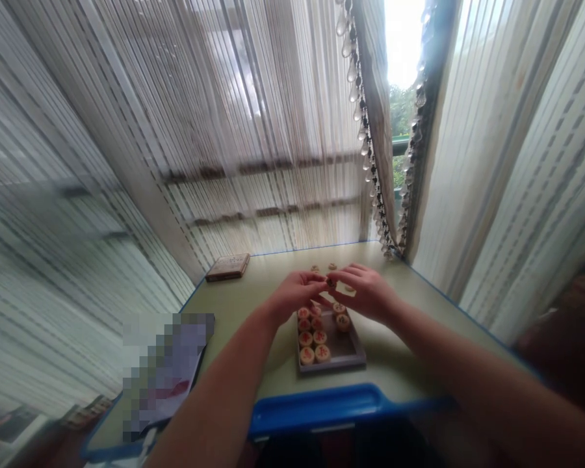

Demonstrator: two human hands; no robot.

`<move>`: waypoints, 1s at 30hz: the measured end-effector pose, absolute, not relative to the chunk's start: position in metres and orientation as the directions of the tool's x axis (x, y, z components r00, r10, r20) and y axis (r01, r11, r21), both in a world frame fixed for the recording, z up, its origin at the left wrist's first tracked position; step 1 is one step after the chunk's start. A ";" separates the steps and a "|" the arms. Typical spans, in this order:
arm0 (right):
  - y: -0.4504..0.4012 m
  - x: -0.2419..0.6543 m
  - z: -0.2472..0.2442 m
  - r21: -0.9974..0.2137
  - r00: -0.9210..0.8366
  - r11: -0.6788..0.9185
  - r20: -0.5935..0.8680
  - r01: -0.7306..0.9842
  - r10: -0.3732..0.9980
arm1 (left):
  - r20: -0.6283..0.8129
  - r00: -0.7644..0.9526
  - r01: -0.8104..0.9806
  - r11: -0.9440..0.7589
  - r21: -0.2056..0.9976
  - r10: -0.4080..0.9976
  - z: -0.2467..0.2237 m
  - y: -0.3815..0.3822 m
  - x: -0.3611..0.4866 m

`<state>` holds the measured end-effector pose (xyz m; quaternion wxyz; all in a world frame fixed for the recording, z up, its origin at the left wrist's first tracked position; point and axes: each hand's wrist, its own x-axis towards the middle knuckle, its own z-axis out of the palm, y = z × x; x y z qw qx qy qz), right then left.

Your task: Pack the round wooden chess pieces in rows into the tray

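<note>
Over the far end of a shallow tray, my left hand and my right hand meet at the fingertips. Both are closed on a small round Chinese chess piece with a dark marking. Inside the tray, several red-marked pieces sit in two columns along the left side. Dark-marked pieces lie in its upper right part. Beyond my hands, a few loose pieces rest on the table, partly hidden by my fingers.
The pale green table has a blue edge and a blue molded trough in front. A brown box or folded board lies at the back left. At the left edge is a pixelated flat device. Striped curtains hang behind.
</note>
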<state>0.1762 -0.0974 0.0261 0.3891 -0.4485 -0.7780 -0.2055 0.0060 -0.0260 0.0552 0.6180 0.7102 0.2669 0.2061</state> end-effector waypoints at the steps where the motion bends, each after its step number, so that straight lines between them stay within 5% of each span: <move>1: -0.098 0.175 0.027 -0.035 -0.289 0.511 0.790 0.859 0.541 | -0.048 0.782 0.127 -0.082 0.989 0.622 0.056 -0.026 0.005; 6: -0.119 0.175 0.045 -0.188 -0.196 0.522 0.781 0.832 0.593 | -0.098 0.822 0.158 -0.060 0.986 0.560 0.061 -0.026 0.000; 10: -0.159 0.180 0.053 -0.346 -0.172 0.530 0.691 0.774 0.702 | -0.029 0.686 0.104 -0.058 0.993 0.727 0.066 -0.018 -0.004; 17: -0.187 0.158 0.006 -0.521 -0.110 0.431 0.536 0.737 0.837 | -0.071 0.641 0.083 0.023 0.996 0.765 0.056 0.000 -0.006; 30: -0.182 0.144 0.002 -0.412 -0.109 0.344 0.496 0.843 0.862 | 0.044 0.494 0.072 -0.091 0.993 0.868 0.050 0.014 -0.007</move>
